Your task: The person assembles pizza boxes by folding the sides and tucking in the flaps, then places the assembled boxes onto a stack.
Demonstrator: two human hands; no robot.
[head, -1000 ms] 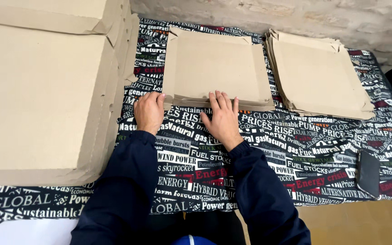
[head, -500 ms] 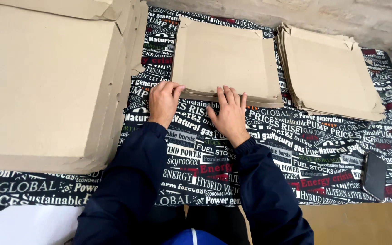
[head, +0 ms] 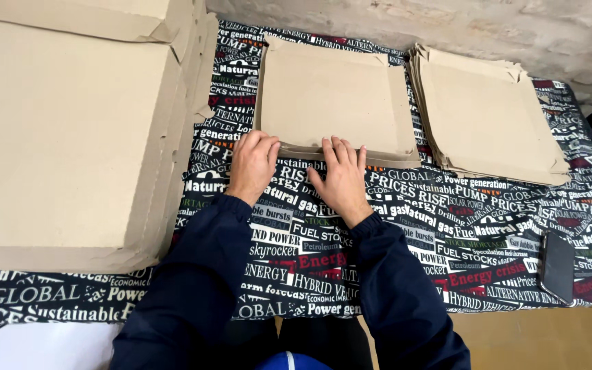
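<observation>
A flat stack of square brown paper bags lies in the middle of the table on a black cloth printed with white and red lettering. My left hand rests on the cloth with its fingertips against the near edge of that stack. My right hand lies beside it, fingers spread and touching the same near edge. Neither hand grips anything. Both arms wear dark blue sleeves.
A second, taller stack of brown bags sits at the right. A large pile of brown cardboard sheets fills the left side. A dark phone lies near the right front edge. A rough stone wall stands behind.
The camera view shifted slightly. Both hands stayed at the near edge of the middle stack, with the left hand's fingers now flatter against it.
</observation>
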